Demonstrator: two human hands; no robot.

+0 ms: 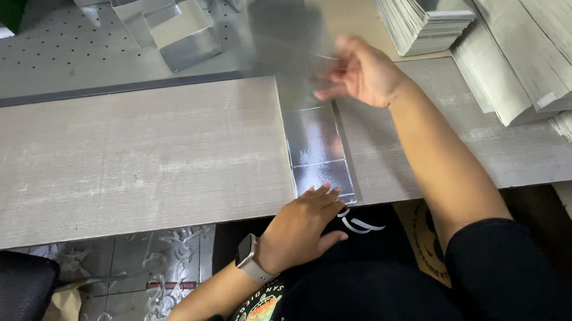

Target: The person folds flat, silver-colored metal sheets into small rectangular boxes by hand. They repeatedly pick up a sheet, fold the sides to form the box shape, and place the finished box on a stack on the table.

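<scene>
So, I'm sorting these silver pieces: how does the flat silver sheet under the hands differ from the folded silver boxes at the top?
The flat silver sheet lies unfolded on the table edge, with the left hand on its near end; the folded silver boxes stand formed into hollow shapes, untouched. The right hand lifts the sheet's blurred far end. Both are shiny silver.

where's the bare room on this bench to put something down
Free: the grey board left of the silver sheet, and the strip between the right hand and flat stacks. Crowded: folded silver boxes along the back.
</scene>
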